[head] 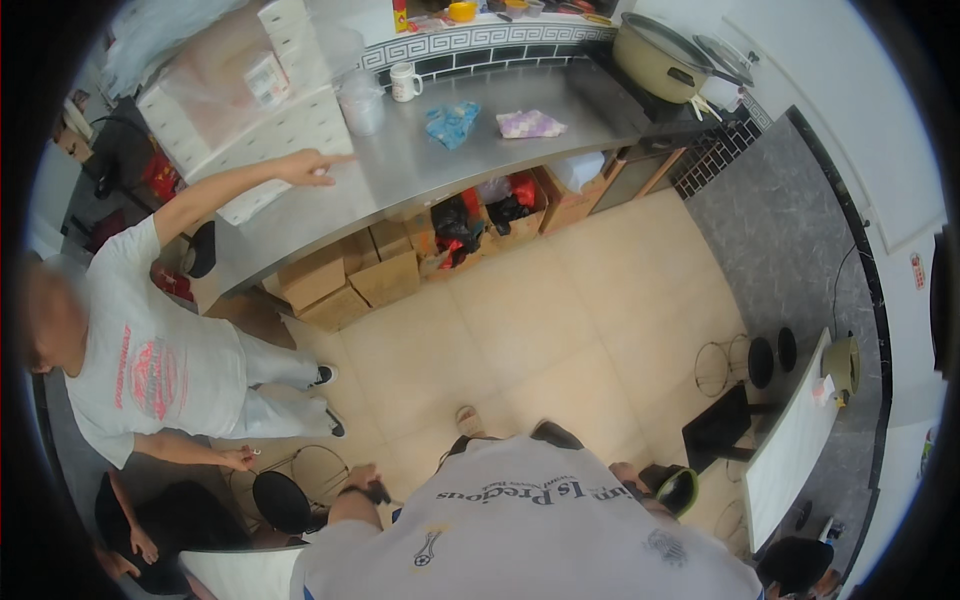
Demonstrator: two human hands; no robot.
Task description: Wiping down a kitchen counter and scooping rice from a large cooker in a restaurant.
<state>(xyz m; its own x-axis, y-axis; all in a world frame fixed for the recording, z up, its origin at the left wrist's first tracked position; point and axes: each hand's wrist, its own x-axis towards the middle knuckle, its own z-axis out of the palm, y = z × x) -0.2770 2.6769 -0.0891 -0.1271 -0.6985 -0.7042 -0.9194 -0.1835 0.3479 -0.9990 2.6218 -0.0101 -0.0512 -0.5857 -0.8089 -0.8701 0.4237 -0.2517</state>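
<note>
My left hand (361, 477) hangs at my side, with a dark strap or object by it; whether the fingers hold anything is unclear. Close to it is a round black stool (282, 501) with wire legs. My right hand (623, 472) is down on the other side, partly hidden by my grey shirt (525, 525). Right beside it is a dark bin with a green rim (677, 491); I cannot tell if the hand grips it.
A person (165, 352) at the left points across the steel counter (420, 169), which bears a blue cloth (452, 124), a purple checked cloth (531, 124) and a white mug (406, 82). Cardboard boxes (384, 281) fill the space below. A large pot (660, 56) stands far right; a white table (791, 450) nearer.
</note>
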